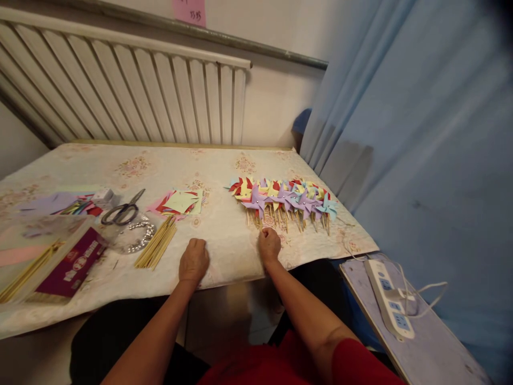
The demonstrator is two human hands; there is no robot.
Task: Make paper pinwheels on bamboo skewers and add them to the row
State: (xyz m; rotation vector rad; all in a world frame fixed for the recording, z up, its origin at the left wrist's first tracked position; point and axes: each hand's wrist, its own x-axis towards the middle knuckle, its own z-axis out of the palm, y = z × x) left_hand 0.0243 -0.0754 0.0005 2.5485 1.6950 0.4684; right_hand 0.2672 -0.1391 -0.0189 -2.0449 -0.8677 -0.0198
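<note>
My left hand (194, 261) rests in a loose fist on the tablecloth, right of a bundle of bamboo sticks (157, 244). It appears to hold nothing. Closed too, my right hand (269, 246) lies at the front of several paper pinwheels (284, 197) in purple, yellow, red and light blue. Its curled fingertips are by the stick ends of the leftmost ones; whether they grip a stick is hidden. Beyond my left hand is a stack of cut paper pieces (182, 202). Dark-handled scissors (122, 213) lie near a clear dish of silvery pins (138, 237).
A maroon-and-clear package (74, 262) with sticks beside it lies front left. Behind it are a small white box (103, 197) and coloured paper scraps (76, 206). A radiator (160, 91) backs the table; a blue curtain (401, 133) and a power strip (388, 299) are right.
</note>
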